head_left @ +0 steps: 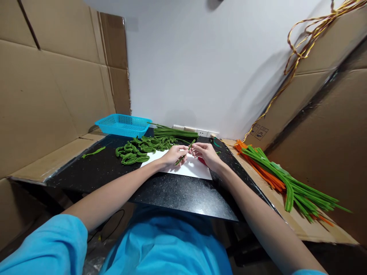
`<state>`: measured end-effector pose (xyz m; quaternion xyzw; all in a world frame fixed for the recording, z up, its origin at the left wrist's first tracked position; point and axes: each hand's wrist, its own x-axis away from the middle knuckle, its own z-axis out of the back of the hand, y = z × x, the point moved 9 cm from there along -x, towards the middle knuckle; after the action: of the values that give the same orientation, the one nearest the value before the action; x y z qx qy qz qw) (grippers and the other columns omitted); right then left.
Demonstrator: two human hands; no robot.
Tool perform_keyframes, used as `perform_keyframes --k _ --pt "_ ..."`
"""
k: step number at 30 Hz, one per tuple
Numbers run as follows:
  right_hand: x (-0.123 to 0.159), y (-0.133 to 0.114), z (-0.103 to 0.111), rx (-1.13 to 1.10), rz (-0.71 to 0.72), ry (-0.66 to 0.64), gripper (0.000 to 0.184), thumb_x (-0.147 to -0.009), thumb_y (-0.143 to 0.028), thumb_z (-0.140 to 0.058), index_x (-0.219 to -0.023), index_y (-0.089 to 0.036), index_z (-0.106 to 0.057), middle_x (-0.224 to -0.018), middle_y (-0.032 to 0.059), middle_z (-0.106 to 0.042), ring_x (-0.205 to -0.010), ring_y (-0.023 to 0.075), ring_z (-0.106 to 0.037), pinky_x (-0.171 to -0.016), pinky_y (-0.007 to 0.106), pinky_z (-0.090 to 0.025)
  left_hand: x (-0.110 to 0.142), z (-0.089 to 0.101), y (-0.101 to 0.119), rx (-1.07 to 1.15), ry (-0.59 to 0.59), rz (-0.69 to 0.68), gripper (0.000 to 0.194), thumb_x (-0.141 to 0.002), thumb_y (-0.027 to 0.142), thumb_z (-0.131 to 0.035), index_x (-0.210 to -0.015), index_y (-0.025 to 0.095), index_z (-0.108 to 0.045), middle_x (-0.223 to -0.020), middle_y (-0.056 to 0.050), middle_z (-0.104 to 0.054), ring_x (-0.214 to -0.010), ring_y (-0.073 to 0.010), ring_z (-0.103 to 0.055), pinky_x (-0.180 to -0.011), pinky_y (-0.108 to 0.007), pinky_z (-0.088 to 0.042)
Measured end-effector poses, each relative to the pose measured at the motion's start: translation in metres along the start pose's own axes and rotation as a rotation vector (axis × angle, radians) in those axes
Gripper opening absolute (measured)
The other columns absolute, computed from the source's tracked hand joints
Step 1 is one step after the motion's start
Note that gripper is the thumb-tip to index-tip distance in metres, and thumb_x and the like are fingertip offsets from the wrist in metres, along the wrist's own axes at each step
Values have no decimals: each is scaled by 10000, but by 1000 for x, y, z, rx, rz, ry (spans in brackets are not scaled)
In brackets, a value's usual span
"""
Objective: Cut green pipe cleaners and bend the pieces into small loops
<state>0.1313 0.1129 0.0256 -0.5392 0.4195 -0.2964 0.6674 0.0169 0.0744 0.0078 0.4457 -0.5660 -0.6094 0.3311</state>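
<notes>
Above a white sheet of paper [183,171], my left hand [172,156] is closed on a dark green pipe cleaner [180,159], which slants up toward the right. My right hand [207,153] pinches the same pipe cleaner near its upper end, thumb and fingers together. Something red [202,160] shows under my right hand, mostly hidden. Just left of the paper lies a heap of looped green pipe cleaners [134,152]. Behind it, long straight green pipe cleaners [174,132] are stacked in a bundle.
A blue plastic basket [123,130] stands at the back left of the black table [177,194]. A light green strip [94,152] lies at the left. Bright green [289,183] and orange pipe cleaners [263,172] rest on cardboard at the right. A power strip [202,133] sits by the wall.
</notes>
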Motion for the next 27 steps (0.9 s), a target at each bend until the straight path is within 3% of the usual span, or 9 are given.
perform_keyframes --k 4,11,14,21,27 --pt "0 -4 2 50 56 41 378 -760 -534 -798 -795 -160 -752 -717 37 -669 -613 115 -524 -567 247 -418 0 -1 0 -6 6 9 179 -979 292 -568 -952 122 -619 -582 25 -547 -369 -64 -473 -344 -159 -316" --pt "0 -5 34 -4 70 278 360 -688 -509 -851 -778 -171 -766 -676 24 -646 -522 107 -509 -502 261 -434 1 1 -3 125 42 60 183 -1008 277 -504 -906 138 -566 -636 24 -531 -364 -61 -460 -314 -160 -272" --pt "1 -7 33 -1 61 247 363 -702 -505 -845 -838 -174 -783 -751 42 -683 -549 110 -536 -508 258 -461 0 1 -1 169 20 41 232 -1005 356 -535 -928 139 -560 -636 37 -505 -357 -53 -444 -315 -155 -252" --pt "2 -11 5 1 42 74 390 -723 -533 -834 -886 -183 -777 -851 69 -727 -610 125 -574 -514 249 -491 1 -4 -3 210 -55 56 241 -990 377 -557 -913 150 -535 -617 52 -456 -363 -58 -436 -321 -153 -239" --pt "1 -13 17 104 116 186 408 -728 -568 -819 -749 -167 -749 -670 41 -666 -490 109 -521 -446 254 -442 3 -10 -7 217 -100 107 214 -971 361 -594 -936 156 -540 -598 65 -425 -371 -61 -429 -329 -145 -244"
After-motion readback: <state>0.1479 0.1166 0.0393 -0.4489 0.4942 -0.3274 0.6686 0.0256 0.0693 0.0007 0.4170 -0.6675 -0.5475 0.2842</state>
